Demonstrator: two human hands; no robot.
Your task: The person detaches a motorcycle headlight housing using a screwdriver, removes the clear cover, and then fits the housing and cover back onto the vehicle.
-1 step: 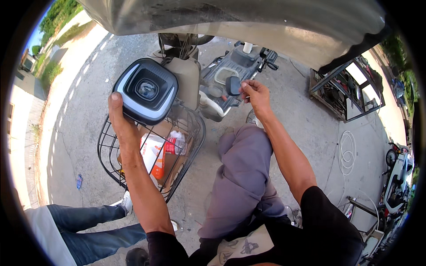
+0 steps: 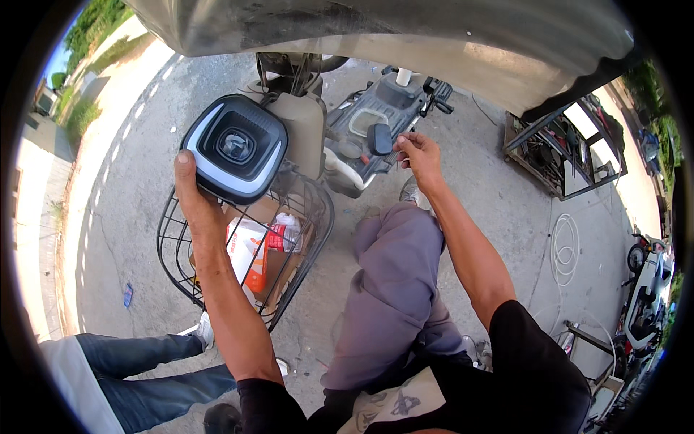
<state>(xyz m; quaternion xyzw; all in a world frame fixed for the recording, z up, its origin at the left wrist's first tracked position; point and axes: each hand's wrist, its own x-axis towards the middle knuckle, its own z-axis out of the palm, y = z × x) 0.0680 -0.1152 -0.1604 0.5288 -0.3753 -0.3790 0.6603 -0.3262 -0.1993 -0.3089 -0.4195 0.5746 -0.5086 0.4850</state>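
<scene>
A squarish headlight (image 2: 235, 147) with a black housing, a silver-grey rim and a round lens faces up, above a wire basket (image 2: 329, 217). My left hand (image 2: 194, 192) grips its lower left edge, thumb at the side, the other fingers hidden beneath. My right hand (image 2: 421, 157) is closed in a pinch beside a dark rounded block (image 2: 379, 139); what its fingertips hold, if anything, is too small to make out. Behind both hands stands a scooter with a beige front panel (image 2: 300, 126) and a grey footboard (image 2: 394, 108).
The basket holds a cardboard box with a white-and-orange pack (image 2: 249, 249) and a red-labelled bottle (image 2: 285, 235). A grey sheet cover (image 2: 405, 29) hangs overhead. Another person's jeans (image 2: 152, 358) show at lower left. A metal-framed cart (image 2: 567, 148) and coiled hose (image 2: 566, 249) are right.
The headlight and my left hand have shifted very slightly to the left. My right hand has barely moved, its fingertips now a little farther from the dark block.
</scene>
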